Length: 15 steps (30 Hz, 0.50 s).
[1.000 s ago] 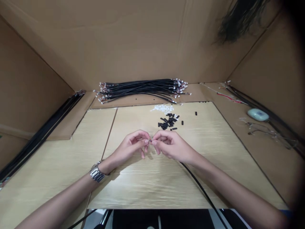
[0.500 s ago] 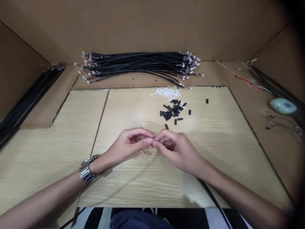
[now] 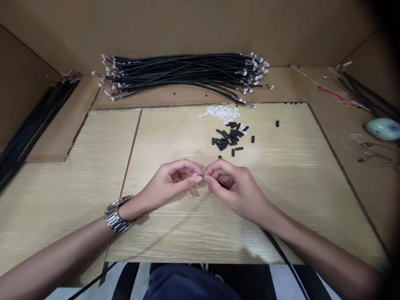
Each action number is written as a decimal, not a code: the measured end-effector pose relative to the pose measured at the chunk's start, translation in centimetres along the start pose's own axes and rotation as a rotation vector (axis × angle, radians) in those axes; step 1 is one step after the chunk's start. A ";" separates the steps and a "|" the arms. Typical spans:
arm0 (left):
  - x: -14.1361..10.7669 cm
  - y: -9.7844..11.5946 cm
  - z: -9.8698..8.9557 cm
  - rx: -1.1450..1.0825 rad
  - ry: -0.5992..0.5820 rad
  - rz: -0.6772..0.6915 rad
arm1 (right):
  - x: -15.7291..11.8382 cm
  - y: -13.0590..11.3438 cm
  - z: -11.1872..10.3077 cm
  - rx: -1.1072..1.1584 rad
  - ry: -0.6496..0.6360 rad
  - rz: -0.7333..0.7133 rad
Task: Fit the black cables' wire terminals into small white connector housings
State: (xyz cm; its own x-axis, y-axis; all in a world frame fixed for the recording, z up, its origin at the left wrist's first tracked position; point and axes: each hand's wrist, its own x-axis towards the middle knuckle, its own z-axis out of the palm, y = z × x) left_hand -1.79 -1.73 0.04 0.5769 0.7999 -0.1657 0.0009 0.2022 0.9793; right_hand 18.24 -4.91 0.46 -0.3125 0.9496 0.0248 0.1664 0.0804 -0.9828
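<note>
My left hand [image 3: 176, 181], with a metal watch [image 3: 118, 213] on its wrist, pinches the thin wire ends at the centre of the table. Close beside it, my right hand [image 3: 236, 185] is closed on the end of a black cable [image 3: 283, 257], which runs under the forearm and over the table's front edge. The fingertips of both hands are a small gap apart, with thin wires between them. Beyond the hands lie several black connector pieces [image 3: 229, 135] and a heap of small white connectors [image 3: 220, 111].
A bundle of black cables [image 3: 184, 73] with white plugs lies along the back. More black cables [image 3: 40, 121] lean at the left. At the right are a pale rounded object [image 3: 383, 128], red wires [image 3: 339, 98] and clear-framed glasses [image 3: 379, 154].
The fingertips have parted slightly, and more of the thin wires shows between them. The whole view has shifted a little, so the table contents appear higher.
</note>
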 end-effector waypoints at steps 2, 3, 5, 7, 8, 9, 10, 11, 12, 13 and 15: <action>-0.1 -0.1 0.0 0.003 -0.003 0.003 | 0.0 0.1 0.0 -0.031 0.004 -0.008; -0.1 -0.1 0.0 0.003 -0.004 0.003 | 0.0 0.2 0.0 -0.046 0.005 -0.014; -0.1 -0.1 0.0 -0.001 -0.004 0.001 | -0.1 0.2 0.0 -0.059 0.001 -0.022; -0.1 -0.1 0.0 -0.003 -0.002 -0.005 | -0.1 0.3 0.0 -0.054 -0.011 -0.019; -0.1 -0.1 0.0 -0.002 -0.001 -0.007 | -0.2 0.4 0.0 -0.049 -0.017 -0.014; -0.1 0.0 0.1 0.001 0.000 -0.008 | -0.2 0.4 0.0 -0.044 -0.023 -0.008; -0.1 0.0 0.1 0.004 0.002 -0.009 | -0.2 0.4 0.0 -0.040 -0.028 -0.003; -0.2 0.0 0.2 0.009 0.004 -0.008 | -0.1 0.5 0.1 -0.033 -0.031 0.000; -0.2 0.1 0.2 0.013 0.006 -0.007 | -0.1 0.5 0.1 -0.025 -0.032 0.002; -0.2 0.1 0.2 0.018 0.009 -0.006 | -0.1 0.5 0.2 -0.016 -0.032 0.001; -0.2 0.2 0.3 0.023 0.015 -0.003 | -0.1 0.5 0.3 -0.004 -0.034 -0.003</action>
State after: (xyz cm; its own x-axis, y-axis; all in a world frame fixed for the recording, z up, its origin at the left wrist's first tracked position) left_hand -1.68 -2.00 0.26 0.5646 0.8077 -0.1699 0.0210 0.1917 0.9812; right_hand 18.10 -5.04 -0.08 -0.3450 0.9383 0.0218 0.1689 0.0849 -0.9820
